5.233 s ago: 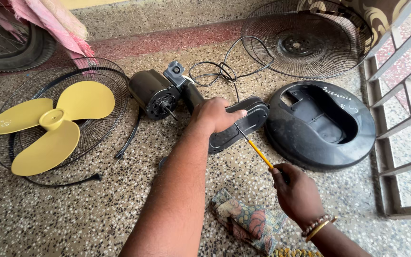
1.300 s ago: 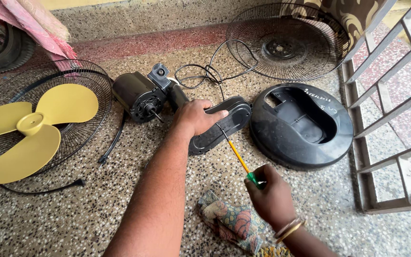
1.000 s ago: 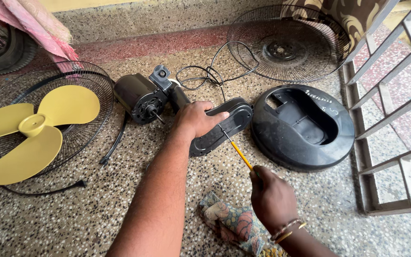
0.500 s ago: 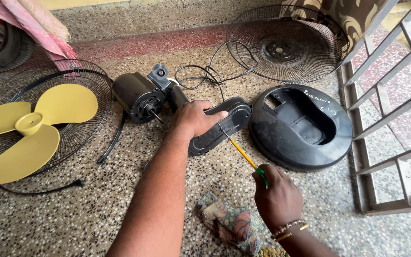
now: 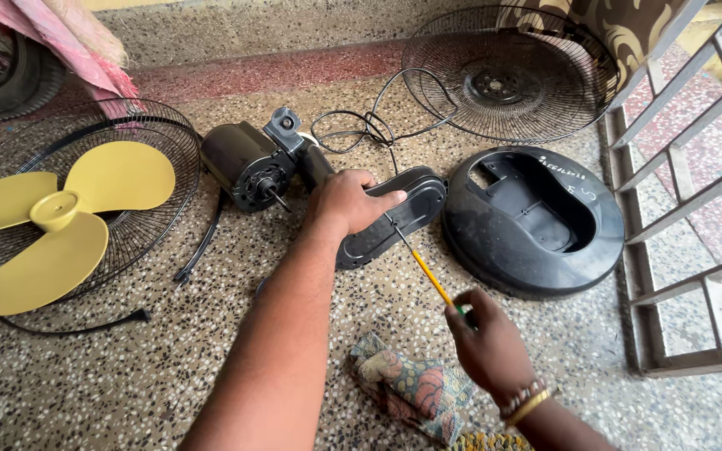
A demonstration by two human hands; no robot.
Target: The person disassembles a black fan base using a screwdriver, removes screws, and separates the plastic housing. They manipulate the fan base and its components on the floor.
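Left hand (image 5: 348, 200) presses down on the long black plastic fan housing (image 5: 394, 215); right hand (image 5: 486, 342) grips the yellow-shafted screwdriver (image 5: 428, 276); best to keep it straight and push firmly.

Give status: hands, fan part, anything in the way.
Left hand pressing down on black fan housing. Right hand gripping yellow screwdriver, tip at the housing. Round black base beside it, patterned cloth near right hand; neither blocks.

No packages, labels, signs or screens anywhere in view.
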